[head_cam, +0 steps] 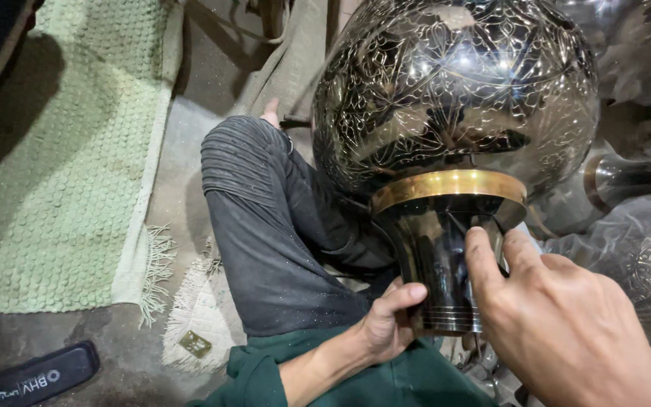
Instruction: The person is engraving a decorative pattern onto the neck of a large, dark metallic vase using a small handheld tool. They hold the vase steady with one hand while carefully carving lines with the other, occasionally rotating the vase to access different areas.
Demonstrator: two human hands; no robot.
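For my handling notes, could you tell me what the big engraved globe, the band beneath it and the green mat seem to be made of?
The globe looks like polished dark metal, mirror-glossy, with fine pale engraved patterns. The band looks like brass or brass-plated metal, with a yellow satin shine. The green mat appears to be woven textile, nubby, with a fringed edge. The left hand and right hand grip the dark base.

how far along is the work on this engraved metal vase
Looks done: the round body is covered in fine engraving, with a brass band at the neck. In hand: left hand grips the dark flared base; right hand fingers its upper edge. Left: the base shows no engraving.
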